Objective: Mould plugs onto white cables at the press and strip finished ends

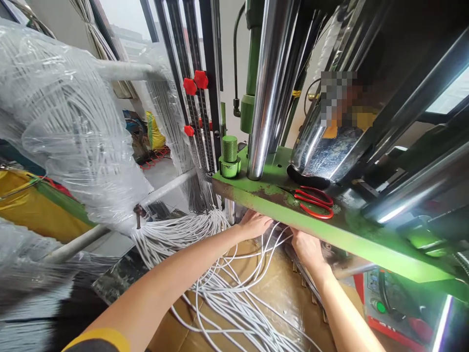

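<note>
My left hand (256, 223) reaches to the underside of a green machine plate (264, 195), its fingertips partly hidden by the plate's edge. A few white cables (269, 249) run up between my two hands and vanish beneath the plate. To the right, my right hand (306, 247) also reaches under the plate's edge; its fingers are hidden there. I cannot make out what either hand grips. Many more white cables (234, 293) lie loose on a brown work surface (289, 293) below. Red-handled scissors (315, 201) rest on top of the plate.
Shiny steel columns (269, 88) rise from the plate beside a green threaded bolt (229, 156). Plastic-wrapped cable bundles (73, 112) hang over a white pipe rack (128, 71) at left. A control box with a green button (381, 307) stands lower right.
</note>
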The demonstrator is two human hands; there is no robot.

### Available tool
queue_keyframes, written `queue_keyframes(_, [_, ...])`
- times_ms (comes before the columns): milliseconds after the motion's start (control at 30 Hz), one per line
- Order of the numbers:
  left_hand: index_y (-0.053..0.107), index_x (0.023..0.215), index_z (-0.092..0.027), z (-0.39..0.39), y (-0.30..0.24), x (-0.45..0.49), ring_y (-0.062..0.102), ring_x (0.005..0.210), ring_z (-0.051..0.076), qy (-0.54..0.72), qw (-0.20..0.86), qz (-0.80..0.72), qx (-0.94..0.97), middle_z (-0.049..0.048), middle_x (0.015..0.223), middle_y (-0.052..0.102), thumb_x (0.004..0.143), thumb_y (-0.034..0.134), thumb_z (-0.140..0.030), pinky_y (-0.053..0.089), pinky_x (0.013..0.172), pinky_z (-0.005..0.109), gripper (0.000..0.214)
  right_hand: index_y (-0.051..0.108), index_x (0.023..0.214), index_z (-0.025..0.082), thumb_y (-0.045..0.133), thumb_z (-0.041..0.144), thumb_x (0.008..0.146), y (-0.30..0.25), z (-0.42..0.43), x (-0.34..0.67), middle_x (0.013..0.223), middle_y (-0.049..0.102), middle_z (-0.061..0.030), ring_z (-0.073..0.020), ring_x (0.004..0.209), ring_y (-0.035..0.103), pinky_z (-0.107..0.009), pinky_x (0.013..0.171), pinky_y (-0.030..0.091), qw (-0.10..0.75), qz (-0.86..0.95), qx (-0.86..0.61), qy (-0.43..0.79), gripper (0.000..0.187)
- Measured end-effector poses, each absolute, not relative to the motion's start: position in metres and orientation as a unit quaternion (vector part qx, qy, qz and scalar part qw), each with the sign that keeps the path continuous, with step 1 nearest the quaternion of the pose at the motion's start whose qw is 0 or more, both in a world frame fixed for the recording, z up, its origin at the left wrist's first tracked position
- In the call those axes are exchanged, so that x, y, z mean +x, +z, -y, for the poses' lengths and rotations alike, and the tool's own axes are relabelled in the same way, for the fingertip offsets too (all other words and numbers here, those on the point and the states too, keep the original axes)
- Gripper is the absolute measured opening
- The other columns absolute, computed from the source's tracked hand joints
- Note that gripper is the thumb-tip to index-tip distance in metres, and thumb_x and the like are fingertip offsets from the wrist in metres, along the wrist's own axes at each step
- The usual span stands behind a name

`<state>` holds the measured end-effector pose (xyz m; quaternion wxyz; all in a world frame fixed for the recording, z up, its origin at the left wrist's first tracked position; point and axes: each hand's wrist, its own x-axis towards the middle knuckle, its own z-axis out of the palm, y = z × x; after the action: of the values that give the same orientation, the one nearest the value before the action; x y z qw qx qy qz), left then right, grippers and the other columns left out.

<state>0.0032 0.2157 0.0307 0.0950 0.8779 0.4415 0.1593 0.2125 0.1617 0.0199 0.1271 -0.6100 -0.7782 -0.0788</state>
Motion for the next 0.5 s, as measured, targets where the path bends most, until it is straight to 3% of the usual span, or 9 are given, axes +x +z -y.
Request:
queue_keyframes(133, [0.074, 0.098, -0.015, -0.218, 0.029, -0.001, 0.066, 0.092, 0.021, 0.133, 0.086, -0.426, 0.891, 0.0096, 0.096, 0.075, 0.095, 0.047, -0.016, 0.047, 0.091, 0.029, 0.027, 0.062, 0.127, 0.017, 0.057, 0.005, 0.088, 0.013, -0.168, 0.205, 0.126, 0.066, -0.0111, -0.0255, 0.117, 0.061, -0.048, 0.104, 0.045, 0.102, 0.788, -0.601, -0.084, 0.042])
queue_keyframes(233, [0.074, 0.100, -0.017, -0.219, 0.031, -0.003, 0.067, 0.087, 0.020, 0.114, 0.081, -0.420, 0.897, 0.0082, 0.093, 0.075, 0.095, 0.046, -0.017, 0.048, 0.086, 0.029, 0.028, 0.062, 0.124, 0.017, 0.062, 0.010, 0.090, 0.011, -0.168, 0.212, 0.121, 0.067, -0.0081, -0.0233, 0.113, 0.063, -0.046, 0.099, 0.050, 0.096, 0.778, -0.615, -0.088, 0.035])
queue_keyframes(333, [0.074, 0.098, -0.017, -0.217, 0.035, -0.005, 0.068, 0.079, 0.021, 0.094, 0.078, -0.416, 0.901, 0.0079, 0.089, 0.075, 0.098, 0.042, -0.021, 0.049, 0.077, 0.030, 0.032, 0.067, 0.111, 0.010, 0.051, 0.005, 0.091, 0.010, -0.159, 0.232, 0.104, 0.071, -0.0108, -0.0238, 0.100, 0.067, -0.043, 0.090, 0.053, 0.105, 0.747, -0.649, -0.100, 0.026])
queue_keyframes(433, [0.073, 0.108, -0.020, -0.217, 0.035, -0.001, 0.070, 0.083, 0.022, 0.087, 0.084, -0.404, 0.907, 0.0079, 0.095, 0.076, 0.101, 0.039, -0.030, 0.050, 0.075, 0.030, 0.036, 0.071, 0.102, 0.006, 0.039, 0.001, 0.088, 0.006, -0.144, 0.250, 0.092, 0.072, -0.0171, -0.0278, 0.094, 0.067, -0.042, 0.087, 0.051, 0.123, 0.727, -0.668, -0.104, 0.035])
queue_keyframes(500, [0.071, 0.116, -0.024, -0.218, 0.034, 0.006, 0.070, 0.085, 0.022, 0.083, 0.093, -0.399, 0.909, 0.0067, 0.098, 0.076, 0.101, 0.040, -0.034, 0.051, 0.076, 0.030, 0.036, 0.072, 0.107, 0.007, 0.036, 0.001, 0.085, 0.002, -0.139, 0.254, 0.092, 0.072, -0.0179, -0.0290, 0.100, 0.066, -0.041, 0.090, 0.050, 0.136, 0.731, -0.661, -0.100, 0.042])
